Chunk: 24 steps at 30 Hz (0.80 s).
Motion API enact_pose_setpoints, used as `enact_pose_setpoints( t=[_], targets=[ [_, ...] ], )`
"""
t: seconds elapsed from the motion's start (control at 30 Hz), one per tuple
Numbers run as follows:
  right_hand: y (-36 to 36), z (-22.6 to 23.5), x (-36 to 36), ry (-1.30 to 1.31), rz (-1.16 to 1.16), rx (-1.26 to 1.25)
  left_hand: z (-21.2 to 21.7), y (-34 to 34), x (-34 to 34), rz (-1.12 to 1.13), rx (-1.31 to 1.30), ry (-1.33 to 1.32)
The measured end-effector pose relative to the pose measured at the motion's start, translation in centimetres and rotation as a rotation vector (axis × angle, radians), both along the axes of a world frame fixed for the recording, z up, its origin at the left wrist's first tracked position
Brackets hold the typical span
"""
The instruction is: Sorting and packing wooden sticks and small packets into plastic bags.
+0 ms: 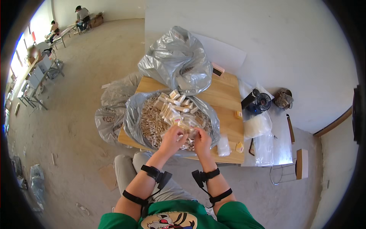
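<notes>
A large grey plastic bag [134,114] lies opened out on the table before me, full of loose wooden-stick cotton swabs [150,120]. Several filled packs of cotton swabs [174,101] are heaped on top, toward the far side. Over the near part of the heap, my left hand [172,141] and my right hand [202,142] face each other with fingers closed. Between them is a small clear bag of cotton swabs [186,129], pinched from both sides. My fingertips partly cover it, so its opening cannot be made out.
Another grey bag [175,61] stands behind on the wooden table [225,95]. More grey bags [110,118] sit left of it. Clear plastic bags [223,145] lie near the table's right edge. On a side table are a small black fan [262,101] and plastic packaging [264,150]. People work far left.
</notes>
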State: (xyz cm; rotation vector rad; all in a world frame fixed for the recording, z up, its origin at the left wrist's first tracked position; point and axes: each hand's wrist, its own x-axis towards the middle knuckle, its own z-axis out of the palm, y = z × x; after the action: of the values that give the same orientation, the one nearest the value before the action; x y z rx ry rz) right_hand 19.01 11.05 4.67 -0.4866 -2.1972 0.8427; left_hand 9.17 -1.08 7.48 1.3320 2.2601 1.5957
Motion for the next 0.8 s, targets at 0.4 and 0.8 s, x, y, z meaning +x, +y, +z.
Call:
enact_pose_setpoints(
  t=[0.4, 0.8],
  targets=[
    [1.7, 0.1, -0.8, 0.237, 0.054, -0.701, -0.4, 0.4, -2.6, 0.038, 0.025, -0.474],
    [0.4, 2.1, -5.9, -0.01, 0.151, -0.444, -1.2, 0.7, -4.2, 0.161, 0.026, -0.281]
  ],
)
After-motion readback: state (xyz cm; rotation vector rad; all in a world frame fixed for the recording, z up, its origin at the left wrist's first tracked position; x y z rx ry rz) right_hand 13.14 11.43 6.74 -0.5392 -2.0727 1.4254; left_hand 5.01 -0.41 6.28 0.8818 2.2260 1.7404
